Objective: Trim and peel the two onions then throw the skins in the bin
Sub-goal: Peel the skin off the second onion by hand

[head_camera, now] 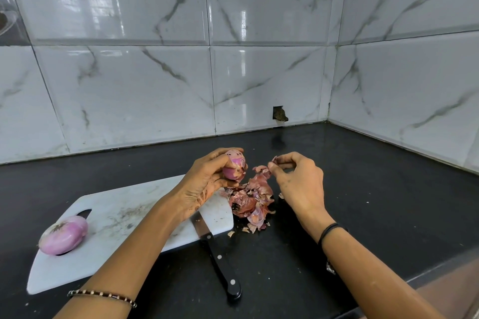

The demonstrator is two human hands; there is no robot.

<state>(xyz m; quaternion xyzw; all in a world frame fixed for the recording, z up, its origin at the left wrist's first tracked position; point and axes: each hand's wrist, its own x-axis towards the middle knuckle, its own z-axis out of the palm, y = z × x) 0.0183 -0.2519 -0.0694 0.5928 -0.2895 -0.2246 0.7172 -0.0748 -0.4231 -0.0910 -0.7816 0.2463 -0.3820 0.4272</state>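
Step in hand: stripping the last dry skin from the second of the two onions. The left hand grasps the held onion, fingers and thumb curled round it, raised above the far right corner of the cutting board. The right hand pinches a scrap of skin between thumb and fingertips, just beside the held onion and apart from it. To do the step well, keep the left grip firm but not crushing — the bared flesh looks slick and is likely to slip — and turn the bulb so that each dry patch faces the right hand. A few dark flecks show on the onion's lower side (whether they are skin or root remnant cannot be told). Remove them by lifting an edge with a fingernail and pulling toward the trimmed end. Drop the pinched scrap onto the pile of skins, which lies on the counter below the gap between the two hands, against the board's right edge; one heap makes the later gathering simpler. The other onion — peeled, pale pink — rests on the board's near left end, well apart from both hands. The knife lies with its blade on the board beneath the left wrist and its handle on the counter, pointing toward the person; keep the forearms off it. The bin is not in view.
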